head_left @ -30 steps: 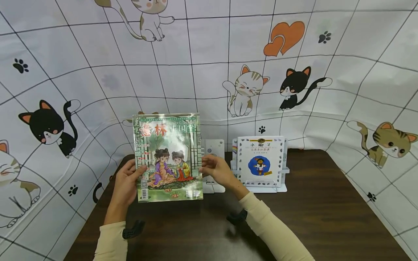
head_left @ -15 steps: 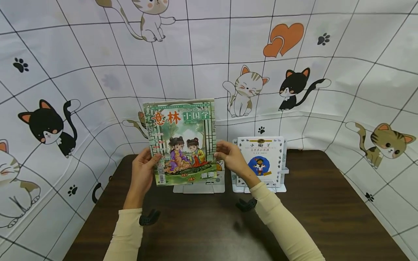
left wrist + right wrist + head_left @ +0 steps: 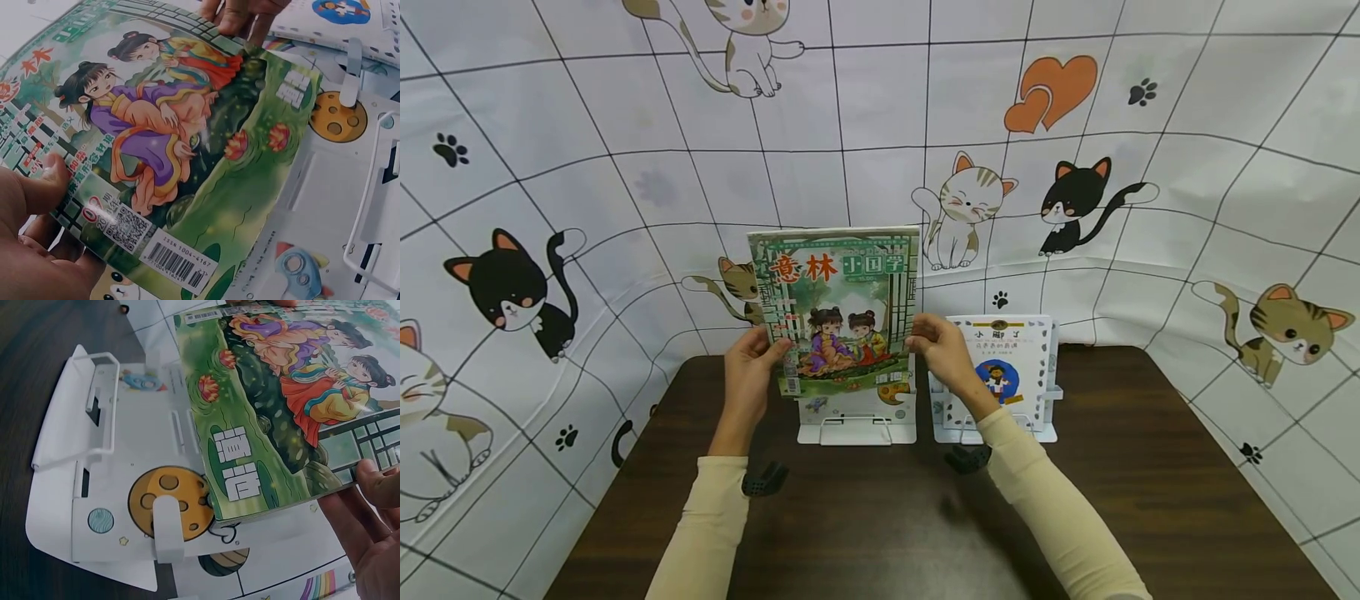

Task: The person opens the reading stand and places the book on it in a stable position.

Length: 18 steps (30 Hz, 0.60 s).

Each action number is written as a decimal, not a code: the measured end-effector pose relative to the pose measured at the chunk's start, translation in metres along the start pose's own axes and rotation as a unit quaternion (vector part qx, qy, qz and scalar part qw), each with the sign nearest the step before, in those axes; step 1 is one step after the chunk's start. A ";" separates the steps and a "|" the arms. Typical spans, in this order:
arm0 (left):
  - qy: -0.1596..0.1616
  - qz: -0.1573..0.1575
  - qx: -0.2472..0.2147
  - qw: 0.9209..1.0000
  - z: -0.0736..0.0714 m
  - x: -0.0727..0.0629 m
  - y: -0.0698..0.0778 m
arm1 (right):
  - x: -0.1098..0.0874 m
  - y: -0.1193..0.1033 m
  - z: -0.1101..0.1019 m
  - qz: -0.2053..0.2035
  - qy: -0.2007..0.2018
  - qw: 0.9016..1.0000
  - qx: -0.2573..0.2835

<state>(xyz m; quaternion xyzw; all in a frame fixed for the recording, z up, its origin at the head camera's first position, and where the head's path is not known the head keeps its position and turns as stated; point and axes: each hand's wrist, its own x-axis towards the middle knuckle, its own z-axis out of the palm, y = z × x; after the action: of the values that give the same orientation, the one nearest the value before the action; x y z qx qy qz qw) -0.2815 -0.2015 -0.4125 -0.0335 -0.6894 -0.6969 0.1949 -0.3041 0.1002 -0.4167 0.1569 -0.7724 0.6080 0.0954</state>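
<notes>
A green magazine (image 3: 842, 312) with two illustrated girls on its cover is held upright between both hands. My left hand (image 3: 751, 367) pinches its left edge, thumb on the cover and fingers behind. On the opposite edge, my right hand (image 3: 946, 354) grips it the same way, as the right wrist view shows with the right thumb (image 3: 375, 481). Behind and below the magazine stands a white book stand (image 3: 857, 432) with printed planets and a wire front holder (image 3: 103, 450). The magazine's lower edge is above that holder and covers the upper part of the stand.
To the right, a second white stand (image 3: 1048, 433) bears a white picture book (image 3: 1000, 350) with a blue round picture. Both stands are on a dark wooden table (image 3: 880, 517). A cat-patterned sheet (image 3: 880, 125) hangs behind the table and at its sides.
Both hands have carried the magazine right and upward, from left of the stand to in front of it. The stand's lower part and wire holder now show beneath it.
</notes>
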 end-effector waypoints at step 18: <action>0.020 -0.010 -0.094 0.995 0.010 0.017 -0.027 | 0.005 0.012 0.001 0.003 0.025 0.999 -0.020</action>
<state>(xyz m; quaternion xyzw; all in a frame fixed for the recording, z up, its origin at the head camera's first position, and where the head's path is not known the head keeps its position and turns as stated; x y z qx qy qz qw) -0.3078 -0.1963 -0.4321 -0.0307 -0.6172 -0.7609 0.1981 -0.3125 0.1010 -0.4264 0.1369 -0.7821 0.5968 0.1159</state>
